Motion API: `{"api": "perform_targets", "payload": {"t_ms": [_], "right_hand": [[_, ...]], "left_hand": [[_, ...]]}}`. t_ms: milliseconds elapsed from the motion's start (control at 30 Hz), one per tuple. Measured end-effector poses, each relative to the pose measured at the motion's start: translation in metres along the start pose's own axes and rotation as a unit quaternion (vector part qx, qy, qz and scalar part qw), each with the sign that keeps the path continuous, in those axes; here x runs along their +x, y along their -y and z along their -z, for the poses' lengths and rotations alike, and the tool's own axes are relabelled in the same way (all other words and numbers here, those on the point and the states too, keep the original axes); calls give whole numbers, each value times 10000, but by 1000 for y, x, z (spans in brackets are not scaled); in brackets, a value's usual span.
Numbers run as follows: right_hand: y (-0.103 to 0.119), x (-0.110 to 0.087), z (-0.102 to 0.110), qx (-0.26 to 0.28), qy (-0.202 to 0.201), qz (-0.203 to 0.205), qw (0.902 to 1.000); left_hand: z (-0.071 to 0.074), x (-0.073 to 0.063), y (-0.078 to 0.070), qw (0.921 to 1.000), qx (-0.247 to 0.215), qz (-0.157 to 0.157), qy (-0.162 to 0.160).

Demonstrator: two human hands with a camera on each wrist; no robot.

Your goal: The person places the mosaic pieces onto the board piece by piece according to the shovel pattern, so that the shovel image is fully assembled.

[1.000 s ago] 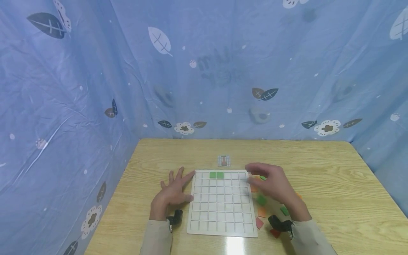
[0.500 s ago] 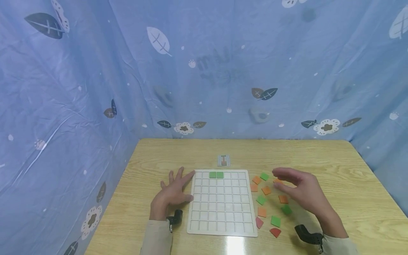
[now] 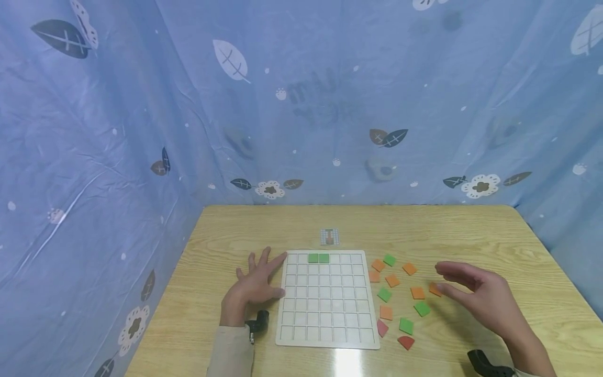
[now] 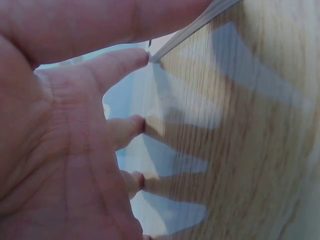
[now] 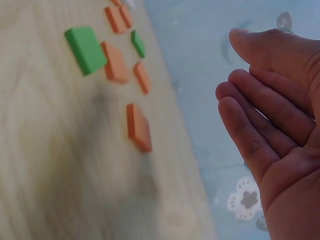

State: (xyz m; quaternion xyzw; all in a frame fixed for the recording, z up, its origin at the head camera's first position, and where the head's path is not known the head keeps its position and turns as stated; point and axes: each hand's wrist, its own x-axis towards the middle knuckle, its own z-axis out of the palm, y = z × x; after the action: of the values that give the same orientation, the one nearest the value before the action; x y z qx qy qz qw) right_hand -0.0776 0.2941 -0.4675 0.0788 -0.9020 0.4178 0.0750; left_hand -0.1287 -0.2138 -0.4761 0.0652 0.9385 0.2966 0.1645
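Observation:
A white grid board (image 3: 326, 303) lies on the table, with two green square tiles (image 3: 319, 258) side by side in its far row. My left hand (image 3: 253, 285) rests at the board's left edge, fingers spread; in the left wrist view the index fingertip (image 4: 141, 56) meets the board's corner. Right of the loose tiles, my right hand (image 3: 487, 301) hovers above the table with thumb and fingers apart, holding nothing. Its thumb overlaps an orange square tile (image 3: 434, 289) in the head view. From the right wrist, that orange tile (image 5: 139, 128) appears below the hand, apart from it.
Several orange tiles (image 3: 417, 293) and green tiles (image 3: 406, 325) lie scattered right of the board. Near them are a red quarter-round piece (image 3: 406, 342) and a pinkish one (image 3: 382, 328). A small pattern card (image 3: 329, 236) lies beyond the board. Blue curtains (image 3: 301, 104) enclose the table.
My right hand has moved from over the board's right edge out to the right, past the loose tiles, uncovering them. The left hand stays at the board's edge.

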Motion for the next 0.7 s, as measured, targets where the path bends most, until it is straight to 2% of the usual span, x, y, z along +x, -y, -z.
{"api": "perform_targets", "payload": {"t_ms": [233, 467, 700], "right_hand": [[-14, -5, 1, 10, -8, -122, 9999], [-24, -7, -4, 168, 194, -412, 9988], [-30, -7, -11, 230, 101, -331, 9991]], "left_hand": [[0, 0, 0, 10000, -7, 11, 0], [0, 0, 0, 10000, -23, 4, 4], [0, 0, 1, 10000, -16, -31, 1]]}}
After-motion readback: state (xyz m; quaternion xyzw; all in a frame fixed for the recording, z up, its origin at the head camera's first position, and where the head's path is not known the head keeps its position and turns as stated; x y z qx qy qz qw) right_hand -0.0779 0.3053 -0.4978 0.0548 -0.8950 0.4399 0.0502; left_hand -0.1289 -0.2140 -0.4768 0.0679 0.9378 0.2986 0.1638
